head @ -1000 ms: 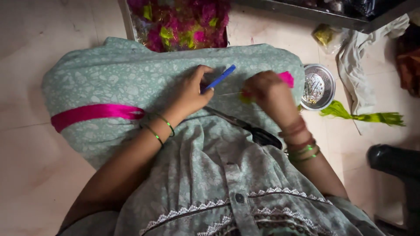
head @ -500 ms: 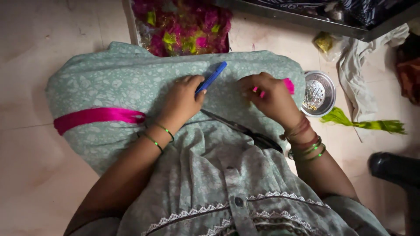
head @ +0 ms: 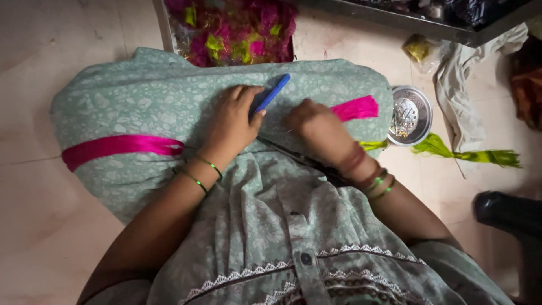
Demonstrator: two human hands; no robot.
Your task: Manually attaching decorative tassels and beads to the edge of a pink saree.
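Note:
My left hand (head: 232, 125) rests on the pale green patterned cloth (head: 135, 107) over my lap and grips a blue stick-like tool (head: 273, 92) that points up and right. My right hand (head: 318, 129) is curled just to its right, fingers pinched down against the cloth; whatever it pinches is too small to tell. A bright pink tassel (head: 355, 108) lies just beyond the right hand. A long pink bundle of thread (head: 121, 146) lies across the cloth at the left. Dark scissors (head: 316, 165) lie partly hidden under my right wrist.
A tray of pink and green fluff (head: 234, 31) stands at the top. A small steel bowl (head: 409, 116) with beads sits on the floor at the right, beside a green tassel (head: 466, 153), a white cloth (head: 466, 90) and a dark object (head: 511, 217).
Both hands have drawn closer together on the cloth. My right hand has lowered and curled tighter, now covering part of the pink tassel. The blue tool has shifted a little.

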